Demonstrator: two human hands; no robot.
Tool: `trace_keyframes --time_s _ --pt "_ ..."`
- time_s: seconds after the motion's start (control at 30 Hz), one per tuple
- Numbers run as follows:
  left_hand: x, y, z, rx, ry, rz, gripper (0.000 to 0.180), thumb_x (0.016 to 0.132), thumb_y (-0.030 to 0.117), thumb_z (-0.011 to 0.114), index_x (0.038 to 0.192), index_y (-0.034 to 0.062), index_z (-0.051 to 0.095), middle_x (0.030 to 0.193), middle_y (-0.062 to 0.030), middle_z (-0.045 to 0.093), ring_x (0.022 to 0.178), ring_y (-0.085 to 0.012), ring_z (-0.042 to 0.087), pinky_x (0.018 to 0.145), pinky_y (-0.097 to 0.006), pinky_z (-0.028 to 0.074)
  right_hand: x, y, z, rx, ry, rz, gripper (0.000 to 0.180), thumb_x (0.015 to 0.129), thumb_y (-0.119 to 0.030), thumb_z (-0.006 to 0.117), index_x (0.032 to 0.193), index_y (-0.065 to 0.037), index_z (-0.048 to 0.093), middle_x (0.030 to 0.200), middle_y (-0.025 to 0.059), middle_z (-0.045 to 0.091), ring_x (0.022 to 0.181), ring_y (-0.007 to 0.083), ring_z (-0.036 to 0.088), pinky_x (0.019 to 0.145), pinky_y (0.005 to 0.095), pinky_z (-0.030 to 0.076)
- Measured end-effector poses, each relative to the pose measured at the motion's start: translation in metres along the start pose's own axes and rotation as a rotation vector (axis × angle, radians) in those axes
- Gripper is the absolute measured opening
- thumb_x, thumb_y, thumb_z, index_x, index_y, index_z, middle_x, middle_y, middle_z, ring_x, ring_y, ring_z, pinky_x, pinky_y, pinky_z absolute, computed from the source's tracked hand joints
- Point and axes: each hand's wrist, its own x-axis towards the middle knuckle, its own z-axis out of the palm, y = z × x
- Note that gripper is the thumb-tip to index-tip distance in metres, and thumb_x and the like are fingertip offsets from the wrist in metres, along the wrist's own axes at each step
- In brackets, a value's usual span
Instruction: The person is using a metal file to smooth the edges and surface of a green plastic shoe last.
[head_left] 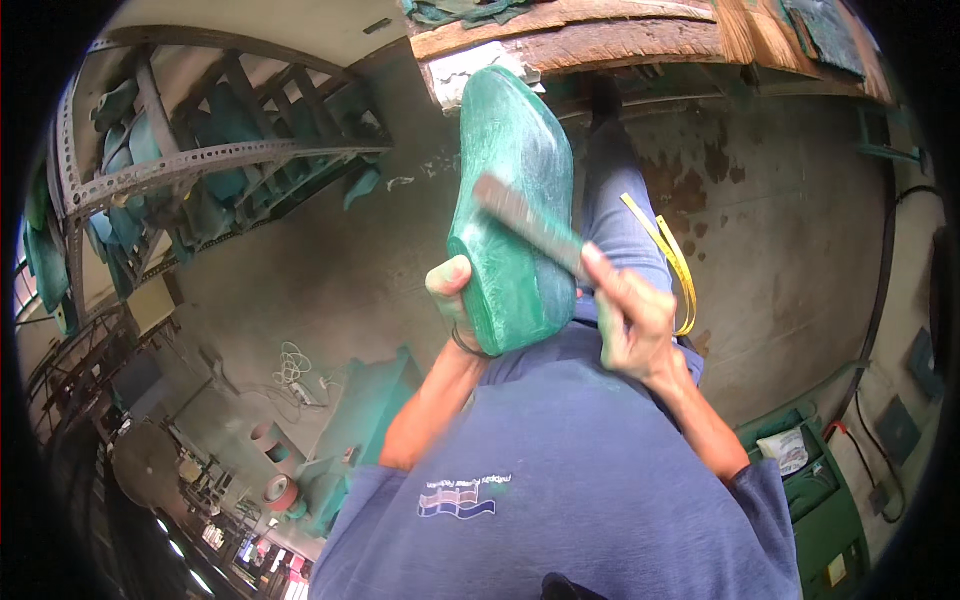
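Note:
A large green shoe last (505, 290) stands out in front of my chest, its toe pointing away toward the workbench and its surface scuffed whitish. My left hand (449, 278) grips its heel end from the left, the thumb showing and the other fingers hidden behind it. In my right hand (636, 320), fingers closed, is a flat, dark rasp (530, 222), smeared by motion. It slants up and left across the last's side; whether it touches cannot be told. A yellow measuring tape (672, 260) hangs near my right hand, over my leg.
Ahead is a worn wooden workbench (600, 35), the last's toe near its edge. A metal rack (230, 155) holding several green and blue lasts stands at left. Lower right is a green cabinet (825, 500); a white cable (292, 365) lies on the floor at lower left.

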Motion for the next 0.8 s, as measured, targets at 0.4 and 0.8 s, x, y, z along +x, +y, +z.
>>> trace_keyframes --time_s 0.4,0.8 --pt "-0.007 0.013 -0.012 0.065 -0.036 -0.143 0.106 0.076 0.060 0.074 0.154 -0.0076 0.047 0.131 -0.0277 0.067 0.113 -0.0393 0.075 0.094 -0.052 0.066 0.055 0.003 -0.022 -0.161 -0.132 -0.033 0.057 0.097 0.010 0.064 0.150 -0.011 0.070 0.108 0.0191 0.082 0.074 0.0152 0.072 0.094 0.0360 0.060" --pt "0.001 0.006 -0.017 0.147 -0.045 -0.115 0.100 0.079 0.048 0.074 0.157 -0.0057 0.043 0.130 -0.0252 0.068 0.114 -0.0366 0.075 0.097 -0.049 0.066 0.057 -0.016 -0.001 -0.041 -0.099 0.106 0.051 0.101 0.002 0.065 0.150 -0.014 0.070 0.114 0.0179 0.083 0.085 0.0231 0.082 0.081 0.0336 0.063"
